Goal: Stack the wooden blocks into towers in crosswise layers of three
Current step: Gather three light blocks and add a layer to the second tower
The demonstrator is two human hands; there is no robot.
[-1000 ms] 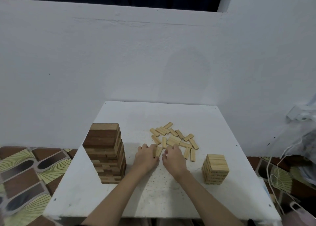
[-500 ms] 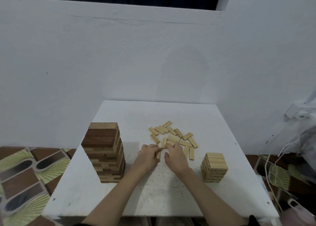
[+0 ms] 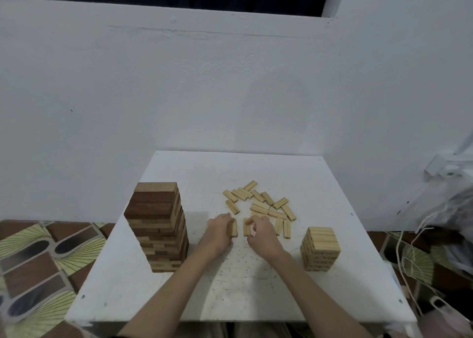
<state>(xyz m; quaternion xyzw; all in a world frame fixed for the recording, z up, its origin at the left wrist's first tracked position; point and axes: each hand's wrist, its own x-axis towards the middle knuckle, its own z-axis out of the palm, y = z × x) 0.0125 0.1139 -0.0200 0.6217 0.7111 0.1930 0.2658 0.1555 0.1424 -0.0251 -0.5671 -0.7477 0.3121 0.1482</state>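
- Setting: a plain room in a home, likely.
- Wall (image 3: 230,94): bare, white-painted, rough plaster.
- Table (image 3: 256,294): small white board, speckled, screw heads at its corners.
- Floor covering (image 3: 33,255): patterned brown and yellow-green.
- Cords (image 3: 409,255) and plastic bags (image 3: 455,209): heaped at right.
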